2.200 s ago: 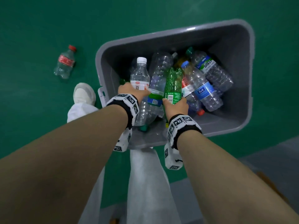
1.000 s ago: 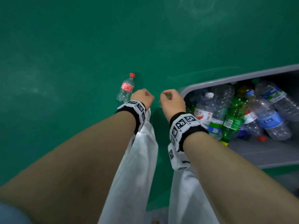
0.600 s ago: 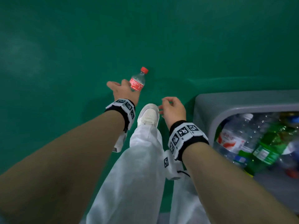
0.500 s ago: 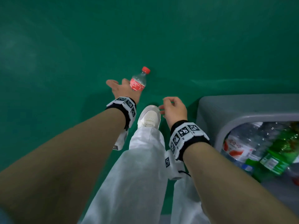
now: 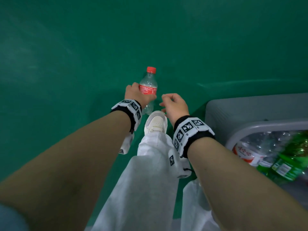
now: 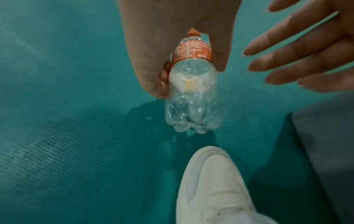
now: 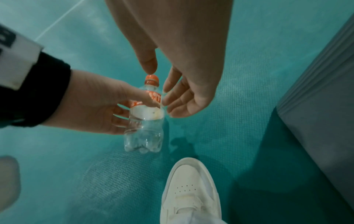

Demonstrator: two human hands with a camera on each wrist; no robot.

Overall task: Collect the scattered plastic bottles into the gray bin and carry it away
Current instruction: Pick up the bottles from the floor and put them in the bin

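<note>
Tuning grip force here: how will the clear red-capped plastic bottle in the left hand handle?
The clear red-capped plastic bottle looks empty, so probably very light. Its thin walls would likely dent under the left hand. Round-bodied, it could roll if dropped on the green floor.

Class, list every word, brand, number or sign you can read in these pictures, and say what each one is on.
None can be read.
Red-capped bottle in the left hand: white print on its red label, too small and blurred.
Clear bottle in the gray bin: red marks on white label, unreadable.
Green bottle: label print too small.
Wristbands: black-and-white square codes, no words.
</note>
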